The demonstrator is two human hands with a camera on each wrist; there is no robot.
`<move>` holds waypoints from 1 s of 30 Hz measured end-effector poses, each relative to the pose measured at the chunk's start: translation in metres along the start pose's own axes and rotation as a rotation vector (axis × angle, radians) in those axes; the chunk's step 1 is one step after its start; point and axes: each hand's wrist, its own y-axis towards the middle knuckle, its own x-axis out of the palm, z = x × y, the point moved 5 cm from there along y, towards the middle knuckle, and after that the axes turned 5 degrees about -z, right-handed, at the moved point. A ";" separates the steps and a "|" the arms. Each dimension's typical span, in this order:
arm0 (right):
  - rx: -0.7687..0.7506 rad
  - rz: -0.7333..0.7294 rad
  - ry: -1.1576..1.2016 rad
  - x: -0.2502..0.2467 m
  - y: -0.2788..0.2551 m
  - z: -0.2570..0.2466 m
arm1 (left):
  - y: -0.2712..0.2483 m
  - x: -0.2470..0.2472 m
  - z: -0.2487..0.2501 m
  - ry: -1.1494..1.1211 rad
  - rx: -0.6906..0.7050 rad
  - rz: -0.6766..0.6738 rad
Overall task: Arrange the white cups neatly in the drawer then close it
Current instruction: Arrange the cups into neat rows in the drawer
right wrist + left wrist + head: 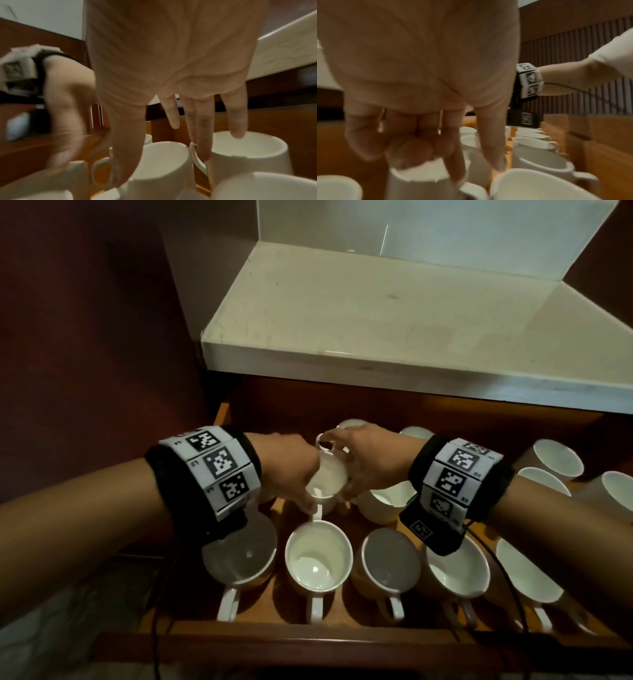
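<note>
An open wooden drawer (pixel 274 607) holds several white cups. A front row (pixel 318 556) stands upright with the handles toward me. Behind that row my two hands meet. My right hand (pixel 352 467) holds a tilted cup (pixel 329 479) off the drawer floor, its mouth facing me and its handle on top. The thumb (pixel 125 148) lies on one side of this cup (pixel 163 165) and the fingers (pixel 202 148) on the other. My left hand (pixel 303 491) curls its fingers (pixel 423 151) over the rim of a neighbouring cup (pixel 419 181), just below and left of the tilted one.
More cups (pixel 555 460) lie on their sides at the drawer's back right. A pale countertop (pixel 376 313) overhangs the drawer's rear. A dark wood panel (pixel 85 337) stands to the left. A black cable (pixel 507 577) from my right wrist runs over the right-hand cups.
</note>
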 end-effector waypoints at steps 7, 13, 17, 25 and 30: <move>0.003 -0.087 -0.046 0.015 0.009 -0.012 | 0.005 0.038 0.024 0.103 0.102 -0.227; 0.012 -0.055 -0.031 0.016 0.012 -0.012 | 0.006 0.042 0.021 0.079 0.092 -0.224; 0.022 -0.048 -0.020 0.016 0.013 -0.013 | 0.007 0.042 0.021 0.083 0.095 -0.236; 0.024 -0.051 -0.018 0.016 0.010 -0.013 | 0.011 0.042 0.023 0.100 0.108 -0.234; 0.012 -0.077 0.001 0.014 0.008 -0.010 | 0.011 0.042 0.022 0.080 0.093 -0.254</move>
